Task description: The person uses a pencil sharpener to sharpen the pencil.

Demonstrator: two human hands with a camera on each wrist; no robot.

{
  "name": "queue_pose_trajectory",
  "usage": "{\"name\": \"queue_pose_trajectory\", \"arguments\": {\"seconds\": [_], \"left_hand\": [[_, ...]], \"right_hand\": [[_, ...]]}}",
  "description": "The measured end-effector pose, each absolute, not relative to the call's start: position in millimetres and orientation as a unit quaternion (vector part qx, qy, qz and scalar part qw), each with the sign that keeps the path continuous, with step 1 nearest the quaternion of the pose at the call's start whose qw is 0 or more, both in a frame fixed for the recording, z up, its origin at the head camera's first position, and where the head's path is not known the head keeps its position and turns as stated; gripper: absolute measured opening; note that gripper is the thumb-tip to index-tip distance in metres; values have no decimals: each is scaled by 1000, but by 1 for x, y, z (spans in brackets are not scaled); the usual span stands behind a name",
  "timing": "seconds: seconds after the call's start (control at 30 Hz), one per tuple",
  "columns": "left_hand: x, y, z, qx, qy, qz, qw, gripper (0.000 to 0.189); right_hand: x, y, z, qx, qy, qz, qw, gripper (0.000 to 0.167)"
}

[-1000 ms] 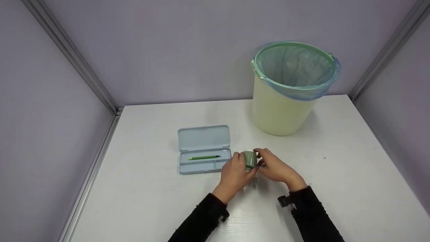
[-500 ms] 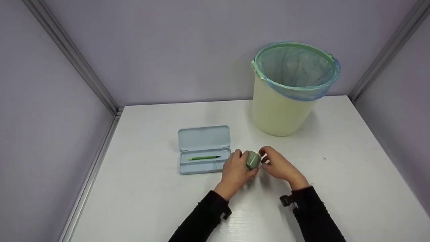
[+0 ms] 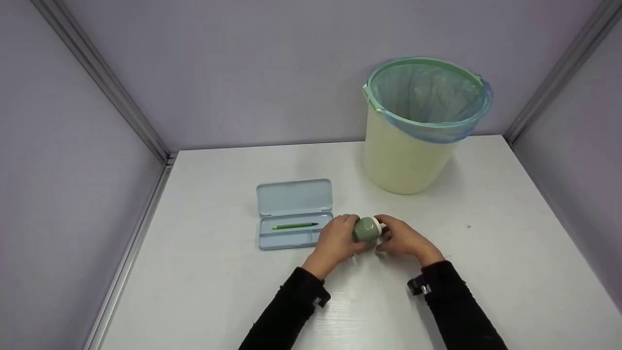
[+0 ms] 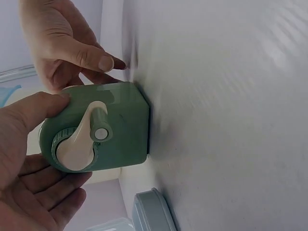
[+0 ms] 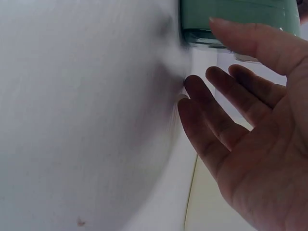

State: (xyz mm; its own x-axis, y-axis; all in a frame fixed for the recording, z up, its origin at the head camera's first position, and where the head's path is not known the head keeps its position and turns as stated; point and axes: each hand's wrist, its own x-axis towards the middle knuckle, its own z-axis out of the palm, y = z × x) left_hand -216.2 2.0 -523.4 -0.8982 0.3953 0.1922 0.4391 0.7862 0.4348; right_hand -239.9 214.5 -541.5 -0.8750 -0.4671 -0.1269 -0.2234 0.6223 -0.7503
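Note:
A green crank pencil sharpener [image 3: 366,229] stands on the white table, gripped by my left hand [image 3: 338,239], thumb on one side and fingers on the other. Its cream crank handle [image 4: 84,139] faces the left wrist camera. My right hand [image 3: 406,240] is at the sharpener's right side. The right wrist view shows its fingers [image 5: 207,115] loosely bent with nothing between them, and its thumb [image 5: 255,43] overlapping the sharpener; whether it touches is unclear. Left of the hands lies a light blue pencil case [image 3: 286,241], lid up, with a green pencil [image 3: 295,226] inside.
A pale yellow bin [image 3: 408,160] with a green rim and blue liner bag stands at the back right. Purple-grey panels [image 3: 262,73] enclose the table [image 3: 209,282] at the back and sides. A tiny dark speck [image 3: 469,225] lies on the right.
My left hand has turned the sharpener, so its white part now shows toward the right. My right hand's fingers have come off the sharpener's near side but stay close by.

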Motion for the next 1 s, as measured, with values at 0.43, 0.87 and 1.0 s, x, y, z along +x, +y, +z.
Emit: {"name": "queue_pose_trajectory", "arguments": {"seconds": [0.43,0.87,1.0], "left_hand": [[-221,-4,-520,-247,-934,-259,-5,50],[-220,-6,-521,-262,-932,-250,8,45],[-220,-5,-521,-263,-933,-244,14,45]], "right_hand": [[-253,214,-552,-227,876,-394,162,66],[-252,212,-551,-244,884,-370,146,65],[-254,212,-550,-246,886,-366,143,65]]}}
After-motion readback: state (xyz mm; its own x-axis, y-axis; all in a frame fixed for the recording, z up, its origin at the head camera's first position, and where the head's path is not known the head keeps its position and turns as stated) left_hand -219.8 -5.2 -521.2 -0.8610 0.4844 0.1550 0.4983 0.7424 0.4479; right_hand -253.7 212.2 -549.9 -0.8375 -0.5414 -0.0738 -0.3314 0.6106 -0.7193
